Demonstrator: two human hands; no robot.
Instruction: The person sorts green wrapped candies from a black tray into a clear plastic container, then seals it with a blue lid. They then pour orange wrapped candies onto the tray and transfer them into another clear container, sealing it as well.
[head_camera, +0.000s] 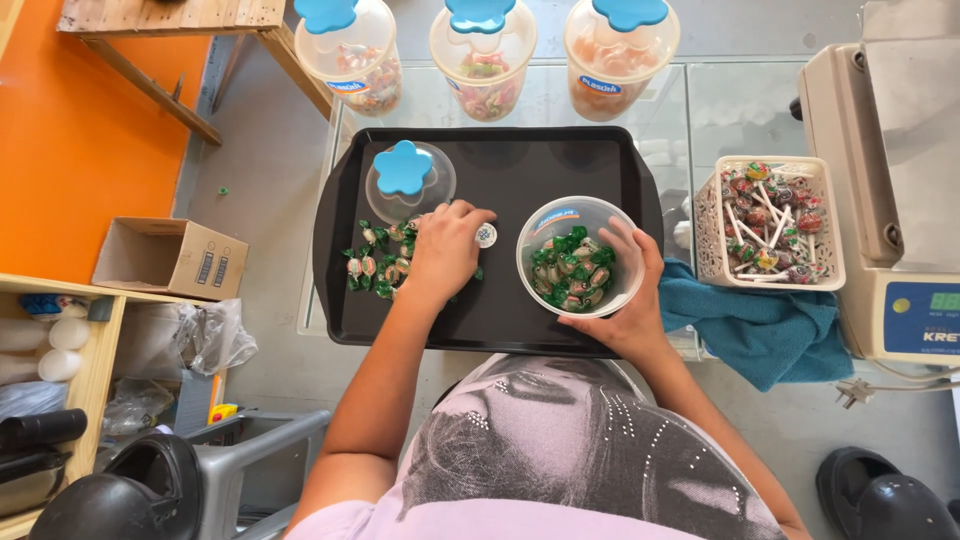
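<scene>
Black plastic forms the tray we are bent over, resting on a glass table. Our left hand stretches forward from a bent elbow and lies palm down on the tray, its fingers curled over a heap of green-wrapped candies; we cannot tell whether any sweet is pinched beneath them. Our right hand comes in from the other side and cups a clear plastic jar, the thumb against its right wall and the fingers under its near edge, holding it tilted with the mouth toward us. More green candies lie inside the jar.

Behind the left hand, on the tray, sits a clear lid with a blue flower-shaped knob. A small round white piece lies on the tray between the hand and the jar. Beyond the tray stand three clear jars in a row, each with a blue flower top and a small blue oval label. To the right, a white basket of lollipops stands beside a teal cloth and a cream weighing scale. A brown cardboard box sits on the floor at left.

The loose candies lie under and just left of the left hand's fingers.
</scene>
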